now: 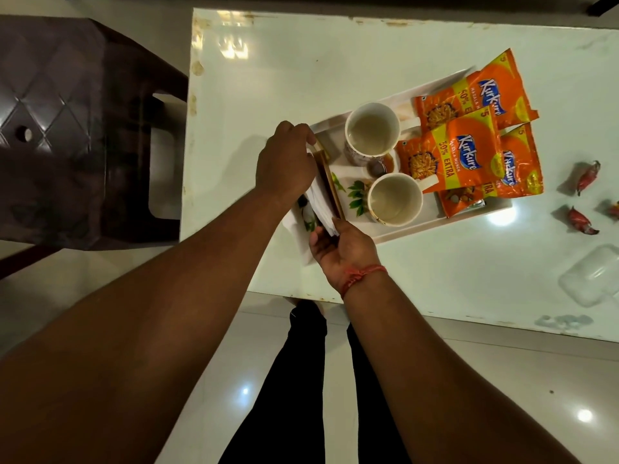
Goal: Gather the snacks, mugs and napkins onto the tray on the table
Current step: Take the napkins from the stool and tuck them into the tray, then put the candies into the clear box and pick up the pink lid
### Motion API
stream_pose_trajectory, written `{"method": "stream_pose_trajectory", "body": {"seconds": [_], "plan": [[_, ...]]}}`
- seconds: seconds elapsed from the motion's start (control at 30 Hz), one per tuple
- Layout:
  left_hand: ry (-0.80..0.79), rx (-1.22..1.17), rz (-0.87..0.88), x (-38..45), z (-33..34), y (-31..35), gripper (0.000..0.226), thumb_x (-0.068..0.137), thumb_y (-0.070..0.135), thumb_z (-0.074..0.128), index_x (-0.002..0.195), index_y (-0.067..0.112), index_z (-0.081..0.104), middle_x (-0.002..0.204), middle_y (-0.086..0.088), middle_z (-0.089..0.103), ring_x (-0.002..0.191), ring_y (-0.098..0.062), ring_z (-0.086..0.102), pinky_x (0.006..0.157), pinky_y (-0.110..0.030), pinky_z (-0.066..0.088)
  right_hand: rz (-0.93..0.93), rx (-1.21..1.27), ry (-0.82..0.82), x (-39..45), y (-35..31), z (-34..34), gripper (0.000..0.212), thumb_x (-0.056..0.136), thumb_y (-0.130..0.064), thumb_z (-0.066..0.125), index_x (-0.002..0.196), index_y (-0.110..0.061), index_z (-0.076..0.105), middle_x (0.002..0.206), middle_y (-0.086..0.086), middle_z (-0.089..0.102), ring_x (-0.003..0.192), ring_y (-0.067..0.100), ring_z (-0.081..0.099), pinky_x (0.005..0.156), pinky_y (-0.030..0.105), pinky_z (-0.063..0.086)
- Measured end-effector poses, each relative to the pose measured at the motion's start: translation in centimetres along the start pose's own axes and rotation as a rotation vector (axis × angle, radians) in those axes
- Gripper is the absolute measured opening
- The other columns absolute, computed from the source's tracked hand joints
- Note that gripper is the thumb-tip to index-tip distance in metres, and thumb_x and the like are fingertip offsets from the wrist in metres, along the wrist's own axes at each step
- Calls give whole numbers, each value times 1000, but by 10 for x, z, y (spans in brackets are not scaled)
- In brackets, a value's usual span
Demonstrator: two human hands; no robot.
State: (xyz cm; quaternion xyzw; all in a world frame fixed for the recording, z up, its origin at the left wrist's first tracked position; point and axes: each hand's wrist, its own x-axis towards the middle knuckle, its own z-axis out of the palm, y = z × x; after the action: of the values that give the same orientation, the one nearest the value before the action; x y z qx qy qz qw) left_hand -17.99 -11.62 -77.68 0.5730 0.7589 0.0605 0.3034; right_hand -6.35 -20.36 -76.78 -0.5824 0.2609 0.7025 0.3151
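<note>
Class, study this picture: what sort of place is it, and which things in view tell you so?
Probably a home dining or living room: a white table on glossy floor tiles, a brown plastic chair beside it, and a tray with mugs and snack packets.

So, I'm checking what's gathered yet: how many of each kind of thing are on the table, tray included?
Mugs: 2, on the tray
Snack packets: 3, on the tray
Red sweets: 3, off the tray
Napkin holder: 1, held by both hands
Clear lid: 1
Total: 10
</note>
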Motion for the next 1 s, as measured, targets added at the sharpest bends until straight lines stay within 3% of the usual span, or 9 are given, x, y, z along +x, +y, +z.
{"method": "stream_pose_trajectory", "body": {"seconds": [0.27, 0.43, 0.5, 0.57, 0.63, 0.77, 0.87, 1.0], "plan": [[13, -84, -17, -4, 0, -3, 27, 87, 14, 56, 113, 19, 61, 119, -4, 55, 102, -22, 58, 86, -38, 51, -66, -125, 44, -3, 4, -6, 18, 99, -11, 53, 114, -1, 54, 93, 18, 56, 65, 24, 62, 53, 31, 56], [153, -286, -120, -28, -1, -11, 30, 93, 22, 57, 123, 17, 57, 126, -6, 55, 118, -25, 55, 99, -38, 47, -230, -450, 134, -29, 4, -17, 38, 93, -17, 57, 129, -8, 47, 106, 11, 53, 81, 28, 65, 56, 30, 56], [179, -344, -175, -46, -1, -15, 37, 94, 27, 57, 129, 16, 54, 131, -6, 54, 123, -26, 51, 105, -38, 43, -313, -648, 145, -48, 1, -20, 35, 93, -21, 59, 125, -15, 48, 102, 5, 58, 83, 24, 66, 57, 31, 56], [161, -384, -222, -64, -2, -18, 46, 96, 32, 56, 138, 16, 48, 140, -6, 50, 131, -25, 44, 108, -33, 37, -479, -886, 150, -65, -6, -23, 29, 93, -24, 59, 120, -18, 51, 92, -1, 60, 82, 19, 65, 60, 33, 55], [118, -412, -261, -79, -4, -20, 54, 98, 37, 53, 146, 16, 40, 150, -5, 41, 140, -23, 33, 104, -22, 29, -766, -1133, 163, -75, -17, -27, 23, 93, -26, 60, 114, -20, 54, 89, -2, 61, 82, 15, 62, 72, 36, 55], [48, -458, -324, -90, -3, -23, 65, 98, 47, 49, 152, 17, 29, 159, -5, 30, 146, -23, 24, 101, -22, 20, -1308, -1600, 191, -74, -54, -34, 31, 92, -30, 60, 118, -14, 53, 114, 7, 55, 97, 19, 54, 78, 35, 50], [32, -453, -358, -86, 1, -23, 70, 97, 51, 47, 155, 18, 23, 162, -6, 24, 148, -24, 22, 113, -30, 19, -1515, -1721, 261, -65, -86, -37, 36, 92, -33, 59, 118, -10, 54, 117, 15, 56, 107, 31, 52, 88, 44, 48], [78, -460, -428, -74, 13, -25, 72, 97, 52, 47, 155, 17, 22, 161, -10, 25, 147, -28, 25, 121, -42, 21, -1669, -1716, 324, -48, -129, -41, 41, 93, -40, 55, 116, -6, 56, 116, 19, 56, 106, 37, 53, 92, 47, 44]]}}
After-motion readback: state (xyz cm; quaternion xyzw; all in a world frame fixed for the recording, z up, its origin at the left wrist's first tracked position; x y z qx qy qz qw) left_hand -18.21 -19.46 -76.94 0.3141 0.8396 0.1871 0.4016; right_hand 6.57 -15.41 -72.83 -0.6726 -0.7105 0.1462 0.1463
